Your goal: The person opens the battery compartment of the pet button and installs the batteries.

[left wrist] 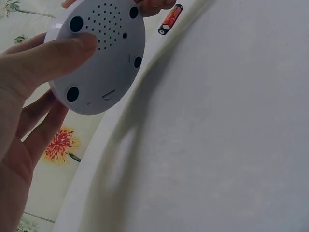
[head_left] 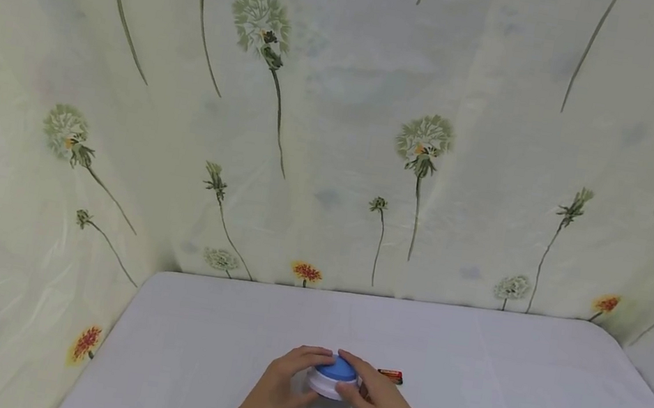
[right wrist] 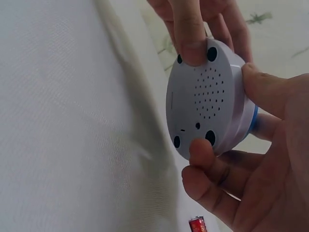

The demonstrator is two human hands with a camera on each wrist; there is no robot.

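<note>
Both hands hold a round white push button with a blue domed top [head_left: 338, 369] just above the white table. My left hand [head_left: 283, 382] grips its left side, thumb pressed on the white underside [left wrist: 113, 67] and fingers over the top. My right hand [head_left: 384, 404] grips the right side; in the right wrist view its thumb lies on the rim and fingertips touch the underside [right wrist: 186, 104]. That face has a patch of small holes, several dark round feet and a small slot. The blue dome is mostly hidden in both wrist views.
Small red and black batteries [head_left: 391, 376] lie on the white tablecloth [head_left: 494, 398], just beyond the right hand. A curtain [head_left: 330, 183] printed with dandelions hangs behind the table and along its sides.
</note>
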